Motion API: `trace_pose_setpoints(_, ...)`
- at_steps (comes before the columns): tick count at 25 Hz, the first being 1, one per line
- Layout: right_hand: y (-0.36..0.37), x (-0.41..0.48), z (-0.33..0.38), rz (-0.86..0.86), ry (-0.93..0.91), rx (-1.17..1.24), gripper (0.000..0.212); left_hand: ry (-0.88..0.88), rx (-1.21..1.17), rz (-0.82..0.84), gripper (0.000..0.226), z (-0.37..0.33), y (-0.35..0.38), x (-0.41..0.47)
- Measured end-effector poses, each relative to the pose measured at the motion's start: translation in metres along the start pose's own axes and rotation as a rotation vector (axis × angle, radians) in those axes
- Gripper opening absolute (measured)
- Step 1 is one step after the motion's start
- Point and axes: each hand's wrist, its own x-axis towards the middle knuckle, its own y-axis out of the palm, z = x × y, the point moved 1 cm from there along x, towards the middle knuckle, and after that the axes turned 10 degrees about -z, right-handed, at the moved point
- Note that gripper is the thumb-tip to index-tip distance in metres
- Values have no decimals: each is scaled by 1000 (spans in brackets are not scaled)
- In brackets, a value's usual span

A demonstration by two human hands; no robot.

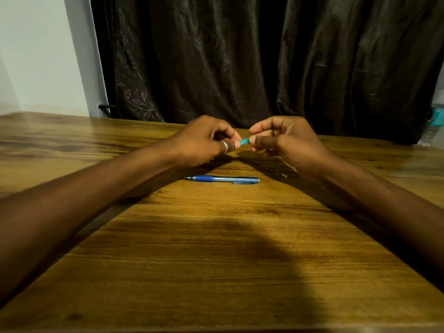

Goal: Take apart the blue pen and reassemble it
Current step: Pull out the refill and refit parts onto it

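A short teal pen piece (244, 141) is pinched between both hands above the far middle of the wooden table (216, 248). My left hand (204, 141), a silver ring on its thumb, grips the piece's left end. My right hand (286, 140) grips its right end; most of the piece is hidden by the fingers. Nearer to me, a blue pen (222, 179) with a dark blue grip and clear barrel lies flat on the table, tip pointing left, touched by neither hand. A tiny metallic part (284, 175) lies on the table under my right wrist.
A dark curtain (264, 56) hangs right behind the table's far edge. A white wall (36, 56) stands at the left. At the far right edge there is a plastic bottle (434, 121), partly cut off.
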Motion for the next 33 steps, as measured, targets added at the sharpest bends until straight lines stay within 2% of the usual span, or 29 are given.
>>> trace_pose_setpoints(5, -1, 4, -4, -35, 23, -3, 16, 212, 227, -179, 20, -5, 4, -8)
trace_pose_setpoints(8, -1, 6, -8, -34, 0, -75, 13, 189, 284, -204, 20, -6, 2, -9)
trace_pose_setpoints(11, -3, 10, -13, -126, -151, -352, 7, 85, 270, -89, 19, -3, 3, -10)
trace_pose_setpoints(13, -7, 12, -13, -207, -217, -432, 5, 33, 276, -3, 21, 0, 3, -11)
trace_pose_setpoints(19, -10, 14, -13, -250, -248, -441, 6, -49, 231, 132, 21, 4, 6, -8)
trace_pose_setpoints(24, -11, 14, -14, -242, -273, -463, 9, -75, 198, 154, 23, 7, 7, -7)
trace_pose_setpoints(27, -12, 16, -14, -252, -284, -464, 7, -71, 138, 144, 16, 2, -3, -3)
trace_pose_setpoints(30, -16, 18, -13, -266, -319, -477, 4, -56, 70, 296, 16, -7, -13, 0)
trace_pose_setpoints(33, -21, 19, -11, -272, -359, -500, 3, -6, 73, 447, 33, -14, -12, -5)
